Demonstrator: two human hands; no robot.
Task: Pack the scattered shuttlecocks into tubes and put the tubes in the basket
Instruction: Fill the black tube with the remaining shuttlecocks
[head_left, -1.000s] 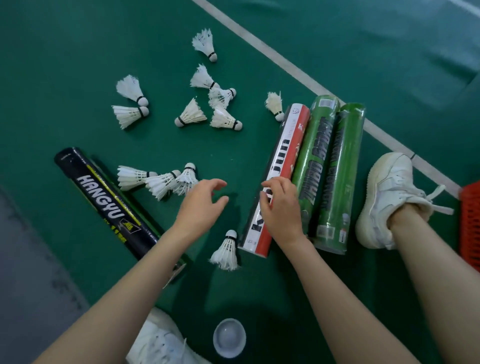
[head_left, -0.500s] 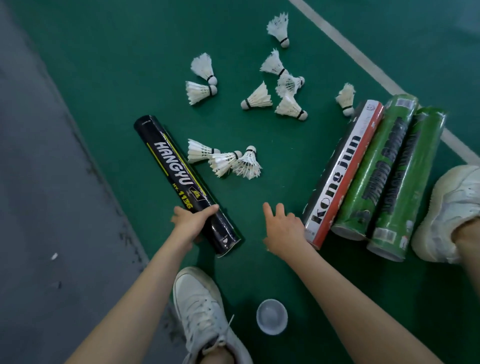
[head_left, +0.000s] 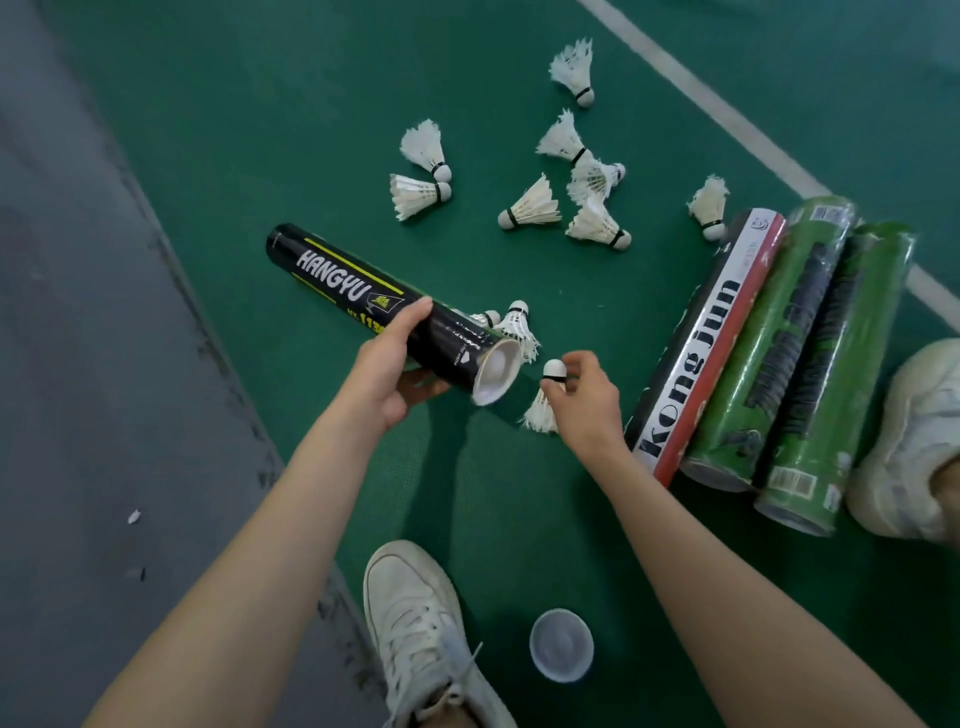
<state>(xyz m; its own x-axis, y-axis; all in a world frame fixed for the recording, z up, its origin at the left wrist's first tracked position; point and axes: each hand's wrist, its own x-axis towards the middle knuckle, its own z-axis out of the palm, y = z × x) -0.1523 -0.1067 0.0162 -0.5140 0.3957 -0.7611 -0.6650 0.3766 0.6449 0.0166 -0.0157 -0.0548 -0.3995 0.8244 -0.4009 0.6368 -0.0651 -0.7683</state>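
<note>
The left hand (head_left: 387, 371) has lifted the black tube (head_left: 363, 291) off the court (head_left: 260, 104), fingers wrapped round its open end. The right hand (head_left: 587, 400), flat a moment ago, now pinches a shuttlecock (head_left: 540, 415) by the cork just beside the mouth, seemingly cork-first. Loading can begin.
</note>
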